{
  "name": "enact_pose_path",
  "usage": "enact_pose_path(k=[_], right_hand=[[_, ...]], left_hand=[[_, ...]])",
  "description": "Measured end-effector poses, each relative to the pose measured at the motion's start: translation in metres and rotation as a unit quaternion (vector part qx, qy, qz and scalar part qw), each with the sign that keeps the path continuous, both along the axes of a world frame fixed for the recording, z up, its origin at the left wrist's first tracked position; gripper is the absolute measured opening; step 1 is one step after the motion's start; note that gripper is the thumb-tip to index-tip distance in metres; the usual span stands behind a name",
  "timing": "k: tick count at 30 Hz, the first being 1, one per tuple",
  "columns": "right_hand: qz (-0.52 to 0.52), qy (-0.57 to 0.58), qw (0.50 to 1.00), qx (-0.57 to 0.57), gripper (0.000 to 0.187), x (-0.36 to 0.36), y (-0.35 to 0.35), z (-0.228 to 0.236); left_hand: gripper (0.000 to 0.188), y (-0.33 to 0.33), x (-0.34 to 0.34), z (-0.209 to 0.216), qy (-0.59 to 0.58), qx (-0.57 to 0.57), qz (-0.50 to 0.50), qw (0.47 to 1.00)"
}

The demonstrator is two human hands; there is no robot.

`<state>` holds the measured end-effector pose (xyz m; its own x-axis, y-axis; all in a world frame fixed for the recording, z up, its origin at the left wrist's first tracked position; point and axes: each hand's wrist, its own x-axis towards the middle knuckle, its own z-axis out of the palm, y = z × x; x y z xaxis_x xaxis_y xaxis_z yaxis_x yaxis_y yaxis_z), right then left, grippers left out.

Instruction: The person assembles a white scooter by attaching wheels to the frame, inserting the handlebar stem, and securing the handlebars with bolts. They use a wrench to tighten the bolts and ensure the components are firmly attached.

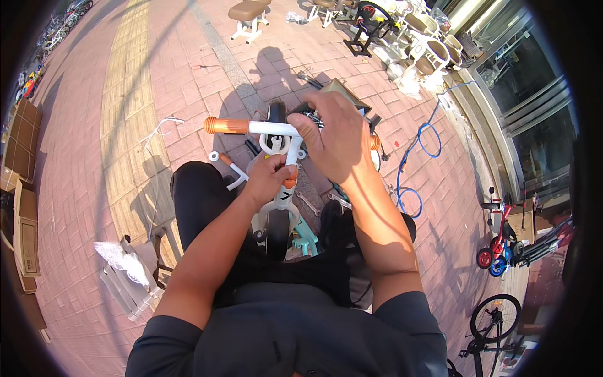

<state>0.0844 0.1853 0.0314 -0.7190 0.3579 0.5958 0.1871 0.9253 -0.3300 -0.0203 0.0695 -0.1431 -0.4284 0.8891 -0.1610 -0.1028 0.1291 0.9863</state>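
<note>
Torso: a dark grey shirt (pixel 295 333) fills the lower middle of the view, with both bare forearms running up from it.
Legs: black trousers (pixel 201 201); the knees are spread with a small bike frame between them.
Left hand (pixel 271 179): closed around the white stem (pixel 290 160) just below the bar, thumb on top, beside an orange collar.
Right hand (pixel 336 135): laid over the middle and right part of the handlebar (pixel 273 128), fingers curled down on it; palm faces away, so how tight the grip is cannot be told.
Handlebar: white tube, lying roughly level across the middle of the view, in front of the knees.
Grip (pixel 226 125): orange and ribbed, on the bar's left end, free of both hands.
Frame (pixel 282 207): cream, dropping from the stem to a black wheel (pixel 278 235) between the thighs.
Teal part (pixel 304 239): just right of the wheel.
Wrench (pixel 308 202): flat on the paving by the right knee.
Hose (pixel 414 163): blue, looped on the bricks to the right.
Plastic bag (pixel 129 276): clear, crumpled, on the ground at left.
Boxes (pixel 25 226): cardboard, stacked at the far left edge.
Ground: red brick paving (pixel 81 188) with a yellow strip (pixel 129 94).
Far right: a red and blue balance bike (pixel 499 248) stands well apart.
</note>
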Motion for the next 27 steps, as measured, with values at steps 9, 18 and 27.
enact_pose_path(k=[9,18,27], right_hand=[[0.044,-0.208,0.977,0.004,0.069,-0.043,0.006,0.009],[0.023,-0.276,0.961,-0.015,0.071,-0.048,0.003,0.000],[0.012,-0.291,0.956,-0.022,0.083,-0.053,0.004,-0.004]], left_hand=[[0.016,0.003,-0.006,-0.016,0.050,0.033,-0.021,0.998],[0.017,0.004,-0.003,-0.012,0.017,0.030,-0.018,0.999],[0.017,0.004,-0.002,-0.013,0.012,0.020,-0.011,1.000]])
